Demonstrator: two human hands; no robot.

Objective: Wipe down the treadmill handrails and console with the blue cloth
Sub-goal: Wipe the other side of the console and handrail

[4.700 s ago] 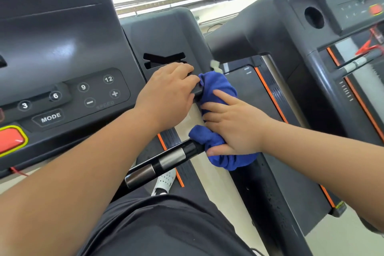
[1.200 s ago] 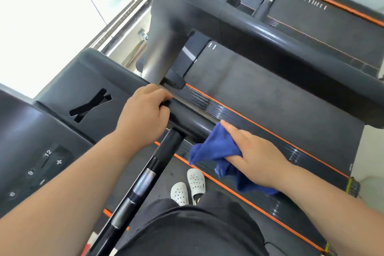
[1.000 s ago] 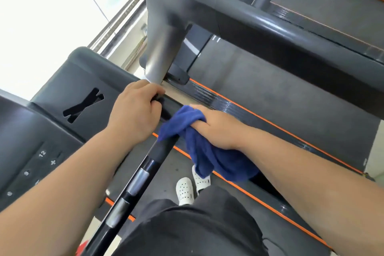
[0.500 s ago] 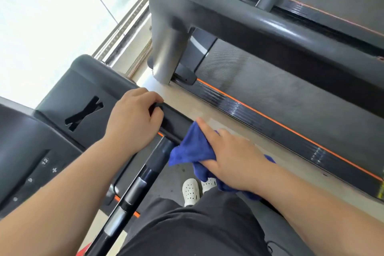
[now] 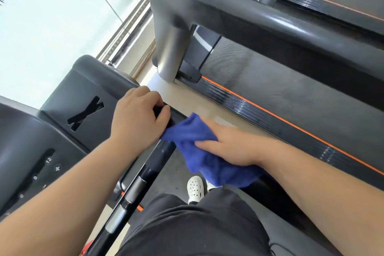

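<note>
The blue cloth [image 5: 199,151] is bunched on the right side handrail [image 5: 176,117] of the black treadmill. My right hand [image 5: 230,147] lies over the cloth with its fingers extended, pressing it against the rail. My left hand [image 5: 138,118] grips the same rail just left of the cloth, where the rail meets the console [image 5: 68,108]. A front grip bar [image 5: 133,189] with silver sensor bands runs down from that corner. The console's button panel [image 5: 39,172] is at the lower left.
A second treadmill stands close on the right, its thick handrail [image 5: 291,21], grey upright [image 5: 172,48] and belt deck [image 5: 291,97] with an orange stripe. A strip of beige floor [image 5: 187,97] lies between the machines. My white clogs [image 5: 195,189] stand on the belt below.
My right hand has gone on rubbing the cloth back and forth along the side rail next to my left hand. My left hand has kept its grip on the rail.
</note>
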